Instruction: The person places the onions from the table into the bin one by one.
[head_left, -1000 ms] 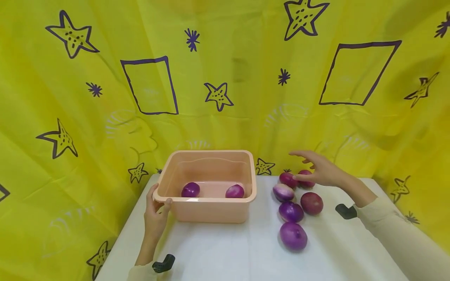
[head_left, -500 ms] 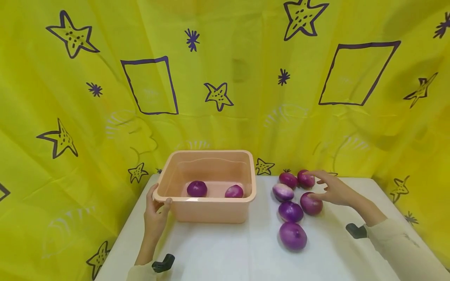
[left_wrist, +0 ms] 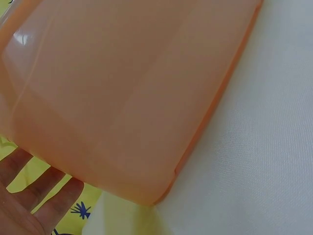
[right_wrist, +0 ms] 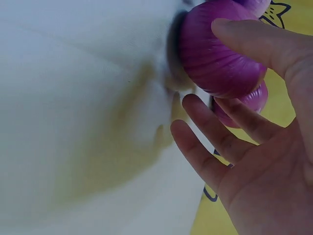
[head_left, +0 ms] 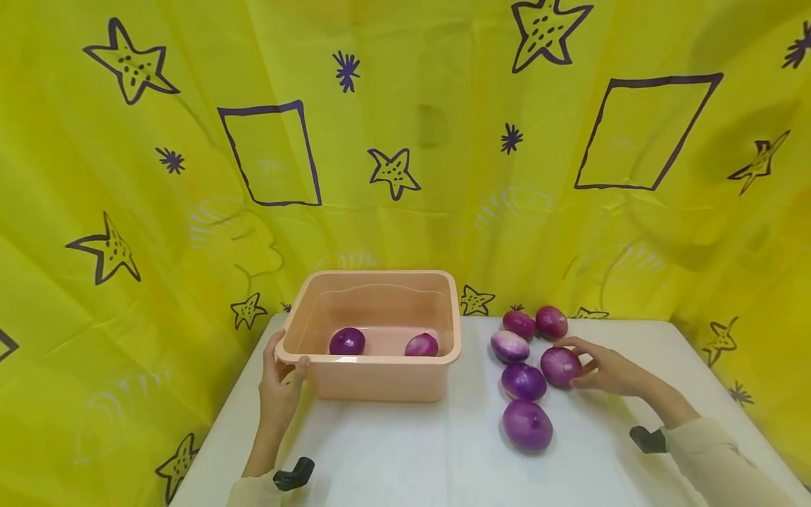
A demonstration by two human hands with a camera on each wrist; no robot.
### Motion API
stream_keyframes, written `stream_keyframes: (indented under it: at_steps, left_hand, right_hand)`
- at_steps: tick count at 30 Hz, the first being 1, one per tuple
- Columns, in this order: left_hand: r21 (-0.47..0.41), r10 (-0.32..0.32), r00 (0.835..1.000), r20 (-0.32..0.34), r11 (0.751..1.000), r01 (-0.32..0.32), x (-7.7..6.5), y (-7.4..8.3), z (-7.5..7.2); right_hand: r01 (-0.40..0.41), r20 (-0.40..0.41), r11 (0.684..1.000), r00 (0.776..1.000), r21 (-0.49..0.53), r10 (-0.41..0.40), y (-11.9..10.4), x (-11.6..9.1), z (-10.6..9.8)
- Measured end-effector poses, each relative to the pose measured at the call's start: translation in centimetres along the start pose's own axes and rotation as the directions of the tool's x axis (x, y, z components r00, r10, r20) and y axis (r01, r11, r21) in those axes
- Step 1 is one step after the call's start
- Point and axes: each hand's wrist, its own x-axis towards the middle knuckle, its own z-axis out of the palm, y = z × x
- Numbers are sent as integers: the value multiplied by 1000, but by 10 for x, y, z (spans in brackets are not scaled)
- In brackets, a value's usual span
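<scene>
In the head view, my left hand (head_left: 281,394) grips the front left corner of a peach plastic tub (head_left: 380,380), thumb at the front and fingers along the side. The left wrist view shows those fingers (left_wrist: 58,198) against the tub's wall (left_wrist: 122,107). Two red onions lie inside: a dark one (head_left: 347,341) at left and a lighter one (head_left: 422,345) at right. My right hand (head_left: 608,370) pinches a red onion (head_left: 561,367) on the table's right side. In the right wrist view, the thumb presses that onion (right_wrist: 220,54), while two fingers stand apart from it.
Beside the held onion lie several more: two at the back (head_left: 519,325), a pale one (head_left: 510,347), a dark one (head_left: 524,382) and a large one (head_left: 528,427) in front. The white table (head_left: 393,451) backs onto a yellow patterned curtain (head_left: 405,232).
My right hand has come back from the rear onions toward me, onto the nearer right onion, which has turned slightly. Inside the tub, the dark onion rolled right, then back left. My left hand stays put.
</scene>
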Motion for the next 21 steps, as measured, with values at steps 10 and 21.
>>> stream_keyframes:
  at_steps: [10,21]
  left_hand:
    - [-13,15,1000,1,1000,-15,1,0,-2]
    - [-16,3,1000,-1,1000,-3,0,-1,1]
  right_hand:
    - [-55,-37,998,998,-25,54,1,13,7]
    - [-128,-66,992,990,6,128,1,18,14]
